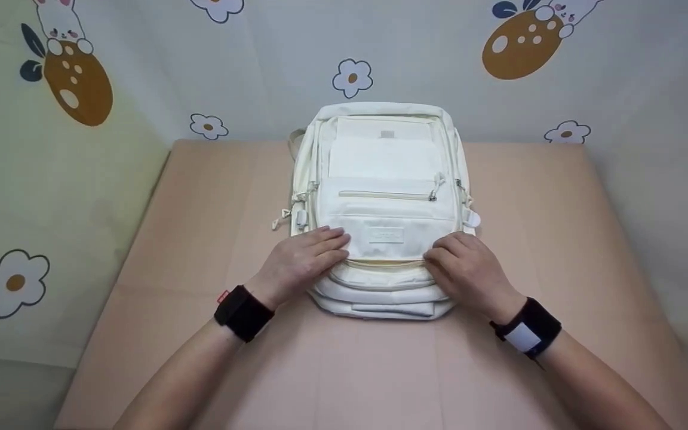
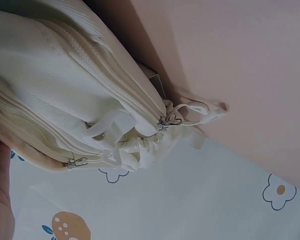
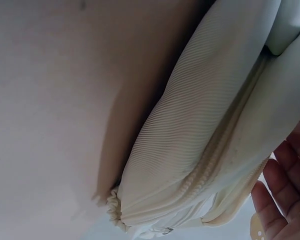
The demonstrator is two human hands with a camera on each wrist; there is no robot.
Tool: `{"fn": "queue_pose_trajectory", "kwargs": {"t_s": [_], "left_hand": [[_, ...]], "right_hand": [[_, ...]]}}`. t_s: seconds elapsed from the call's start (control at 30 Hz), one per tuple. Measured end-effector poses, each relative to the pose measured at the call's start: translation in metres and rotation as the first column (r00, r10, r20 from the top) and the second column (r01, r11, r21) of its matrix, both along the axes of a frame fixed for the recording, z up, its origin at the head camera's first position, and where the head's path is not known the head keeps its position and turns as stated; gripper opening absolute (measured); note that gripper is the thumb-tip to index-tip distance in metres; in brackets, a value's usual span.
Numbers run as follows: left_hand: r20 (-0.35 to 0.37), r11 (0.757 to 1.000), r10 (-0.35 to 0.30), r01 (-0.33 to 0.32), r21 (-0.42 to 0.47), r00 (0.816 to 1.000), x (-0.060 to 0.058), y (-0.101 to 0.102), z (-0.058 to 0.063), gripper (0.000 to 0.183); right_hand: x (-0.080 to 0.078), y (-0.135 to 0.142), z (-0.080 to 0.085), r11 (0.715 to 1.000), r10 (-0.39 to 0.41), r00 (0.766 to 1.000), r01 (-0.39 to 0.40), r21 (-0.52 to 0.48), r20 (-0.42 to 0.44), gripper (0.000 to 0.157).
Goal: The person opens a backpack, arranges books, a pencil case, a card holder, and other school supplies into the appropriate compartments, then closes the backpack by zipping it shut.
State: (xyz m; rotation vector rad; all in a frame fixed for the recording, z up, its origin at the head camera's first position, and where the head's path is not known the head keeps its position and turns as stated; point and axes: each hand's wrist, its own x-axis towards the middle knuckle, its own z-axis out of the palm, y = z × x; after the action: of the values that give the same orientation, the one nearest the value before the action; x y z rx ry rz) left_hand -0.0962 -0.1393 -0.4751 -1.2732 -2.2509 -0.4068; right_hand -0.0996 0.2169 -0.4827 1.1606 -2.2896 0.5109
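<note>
A cream-white backpack (image 1: 383, 203) lies on the table, its front panel facing up. My left hand (image 1: 302, 260) rests on the left side of its near part, fingers straight across the fabric. On the opposite side, my right hand (image 1: 469, 269) touches the panel's near right corner with bent fingers; the right wrist view shows those fingers (image 3: 282, 190) loosely extended against the bag's edge. Between the hands are a stitched label (image 1: 386, 235) and a curved zipper seam with yellow along it. Only part of the left hand shows at the left wrist view's edge.
The peach-coloured table (image 1: 212, 197) extends around the bag. A pale cloth backdrop (image 1: 427, 54) with flowers and rabbits stands behind and beside it. A drawcord (image 2: 210, 115) hangs off the bag's side, near a white buckle (image 2: 110, 125). A short zipper (image 1: 386, 195) crosses the front panel.
</note>
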Motion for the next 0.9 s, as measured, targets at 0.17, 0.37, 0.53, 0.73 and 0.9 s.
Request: {"fn": "queue_pose_trajectory", "kwargs": {"t_s": [0.17, 0.37, 0.53, 0.73, 0.9], "left_hand": [[-0.012, 0.999, -0.013, 0.013, 0.036, 1.0, -0.002, 0.002, -0.001, 0.023], [-0.007, 0.999, -0.016, 0.017, 0.044, 1.0, -0.002, 0.002, -0.002, 0.023], [0.01, 0.999, -0.008, 0.008, 0.039, 1.0, -0.001, 0.004, 0.0, 0.024], [-0.007, 0.997, -0.027, 0.027, 0.071, 1.0, -0.005, 0.003, 0.002, 0.021], [0.031, 0.973, 0.073, -0.078, 0.218, 0.997, -0.018, -0.004, 0.011, 0.025]], "right_hand": [[0.001, -0.01, 0.007, 1.0, 0.016, 1.0, -0.016, -0.013, -0.023, 0.005], [0.002, -0.045, 0.023, 0.997, 0.068, 0.997, -0.067, 0.041, -0.027, 0.007], [0.001, -0.073, 0.031, 0.985, 0.054, 0.998, -0.06, 0.16, 0.043, 0.015], [0.002, -0.088, 0.026, 0.975, 0.028, 0.995, -0.048, 0.217, 0.094, 0.01], [0.002, -0.092, 0.021, 0.976, 0.019, 0.996, -0.038, 0.215, 0.09, 0.004]]}}
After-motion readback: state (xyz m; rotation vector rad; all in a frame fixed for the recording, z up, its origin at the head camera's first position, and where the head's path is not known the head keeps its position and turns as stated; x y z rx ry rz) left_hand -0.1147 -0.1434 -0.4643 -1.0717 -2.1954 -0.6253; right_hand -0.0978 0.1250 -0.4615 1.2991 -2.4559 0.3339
